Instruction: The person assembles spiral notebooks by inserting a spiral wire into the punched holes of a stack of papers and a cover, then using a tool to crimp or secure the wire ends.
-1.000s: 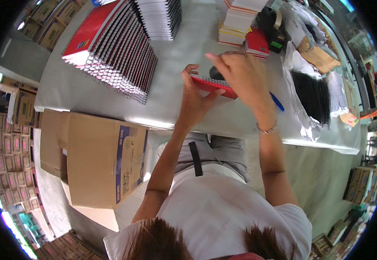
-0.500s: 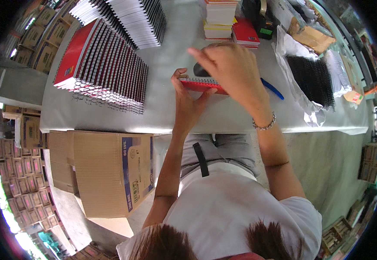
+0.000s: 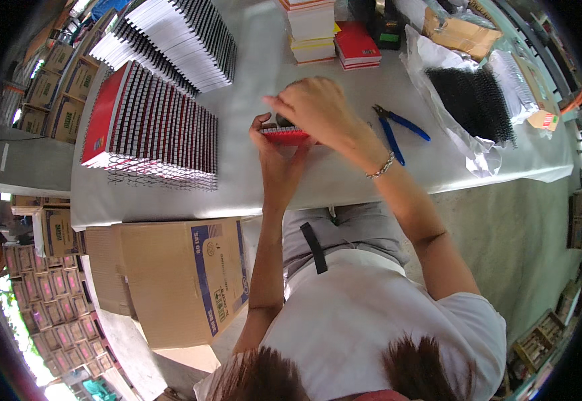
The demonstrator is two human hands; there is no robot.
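My left hand [image 3: 279,150] grips a red notebook [image 3: 283,138] with its spine turned up, thumb along the near side and fingers round its left end. A row of wire or coil loops runs along that spine. Over the notebook's right part hovers my right hand [image 3: 321,110], curled closed with the thumb toward the left. What its fingers hold, if anything, is hidden. A dark rounded object [image 3: 282,121] shows just behind the notebook, partly covered by my right hand. Blue-handled pliers [image 3: 398,130] lie with handles spread, right of my right wrist.
At left stand stacked red spiral notebooks [image 3: 161,127] and white-paged ones [image 3: 187,43]. Farther back are a paper stack [image 3: 312,33], red books [image 3: 356,45] and a black device [image 3: 386,27]. Black coils [image 3: 471,103] lie on wrapping at right. A cardboard box [image 3: 164,274] sits below the table edge.
The view has shifted, so the table's things sit differently in it. My right hand stays over the notebook's spine, and the pliers now show fully. My left hand keeps its grip.
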